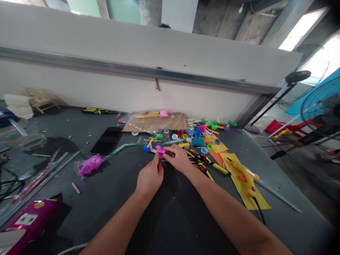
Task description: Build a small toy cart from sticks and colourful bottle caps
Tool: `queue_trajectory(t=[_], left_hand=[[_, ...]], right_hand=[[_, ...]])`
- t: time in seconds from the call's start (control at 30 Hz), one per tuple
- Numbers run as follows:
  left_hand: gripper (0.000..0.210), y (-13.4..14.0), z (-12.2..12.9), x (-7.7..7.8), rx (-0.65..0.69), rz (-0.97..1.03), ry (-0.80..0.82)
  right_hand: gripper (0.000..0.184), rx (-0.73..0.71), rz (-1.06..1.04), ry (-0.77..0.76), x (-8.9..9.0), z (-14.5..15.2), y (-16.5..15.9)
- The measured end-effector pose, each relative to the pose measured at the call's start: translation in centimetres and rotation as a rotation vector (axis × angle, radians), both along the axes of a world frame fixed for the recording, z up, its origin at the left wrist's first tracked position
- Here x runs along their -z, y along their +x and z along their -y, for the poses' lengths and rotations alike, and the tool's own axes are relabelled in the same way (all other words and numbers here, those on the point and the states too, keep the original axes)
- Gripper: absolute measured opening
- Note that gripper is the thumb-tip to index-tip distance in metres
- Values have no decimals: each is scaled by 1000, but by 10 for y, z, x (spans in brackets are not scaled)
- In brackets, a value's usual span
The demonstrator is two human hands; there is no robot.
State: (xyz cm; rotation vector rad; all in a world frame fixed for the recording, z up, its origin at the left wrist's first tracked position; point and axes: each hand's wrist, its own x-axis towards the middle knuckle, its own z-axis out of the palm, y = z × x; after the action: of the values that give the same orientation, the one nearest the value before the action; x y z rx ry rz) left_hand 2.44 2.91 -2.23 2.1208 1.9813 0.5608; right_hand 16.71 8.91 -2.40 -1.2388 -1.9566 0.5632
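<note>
Near the middle of the table, both hands meet at a small craft piece with purple bottle caps [160,151], a blue cap [146,148] and a yellow stick [150,142]. My right hand [178,158] pinches the purple caps from the right. From below, my left hand [150,175] presses its fingertips against the same caps, its other fingers curled. A pale stick [153,150] runs between the blue and purple caps. Just right of my right hand lie yellow-and-black pliers [203,161]. A green cap [158,136] sits behind the piece.
A yellow glue gun [247,180] rests on yellow paper [259,203] at right. Loose caps [198,134] and sticks crowd the back. On the left are a black phone [106,140], a bag of purple balloons [90,165], clear rods [50,177] and a magenta device [33,219].
</note>
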Motion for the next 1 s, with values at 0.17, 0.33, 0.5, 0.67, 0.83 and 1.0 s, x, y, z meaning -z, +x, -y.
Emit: queue_trajectory(t=[0.17, 0.33, 0.5, 0.67, 0.83, 1.0], left_hand=[[50, -1, -1, 1, 21, 11, -5], [50, -3, -2, -1, 12, 49, -11], [50, -5, -3, -3, 2, 82, -33], [50, -4, -4, -3, 4, 77, -41], [50, -5, -4, -3, 0, 75, -47], [51, -5, -3, -3, 8, 79, -31]], right_hand=[[19, 33, -11, -11, 0, 0, -7], [18, 49, -22, -47, -1, 5, -11], [28, 30, -5, -9, -2, 10, -13], [36, -26, 42, 45, -1, 13, -12], [39, -45, 70, 73, -1, 14, -12], [40, -33, 113, 125, -4, 18, -12]])
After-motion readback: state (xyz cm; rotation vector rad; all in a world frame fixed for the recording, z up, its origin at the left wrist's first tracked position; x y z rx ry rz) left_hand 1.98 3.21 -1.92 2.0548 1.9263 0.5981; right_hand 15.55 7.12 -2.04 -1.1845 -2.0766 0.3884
